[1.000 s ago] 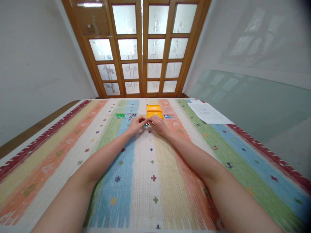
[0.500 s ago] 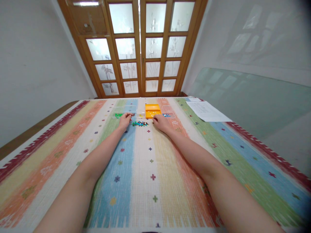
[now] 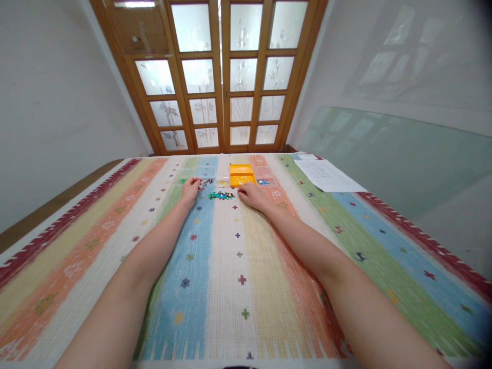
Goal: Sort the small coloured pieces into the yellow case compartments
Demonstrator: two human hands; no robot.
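Observation:
My left hand (image 3: pixel 191 190) is at the near edge of a clear plastic box on the left, fingers pinched together; anything in them is too small to make out. Green bits (image 3: pixel 184 181) lie left of its fingers and dark brown bits (image 3: pixel 208 182) to the right. On the cloth between my hands is a small mixed heap of tiny coloured pieces (image 3: pixel 222 196). My right hand (image 3: pixel 249 195) rests just right of that heap, fingers curled in, their contents hidden. Behind it stands an open yellow box (image 3: pixel 241 169) with small pale pieces inside.
Blue bits (image 3: pixel 263 182) lie in a clear tray right of the yellow box, and yellow bits (image 3: pixel 222 183) to its left. A striped tablecloth (image 3: pixel 226 287) covers the table. Printed paper (image 3: pixel 326 176) lies at the far right, near a glass panel (image 3: pixel 384 154) against the wall.
My left hand has shifted left, from the dark brown bits toward the green ones, uncovering the brown bits. My right hand has moved slightly left, closer to the heap.

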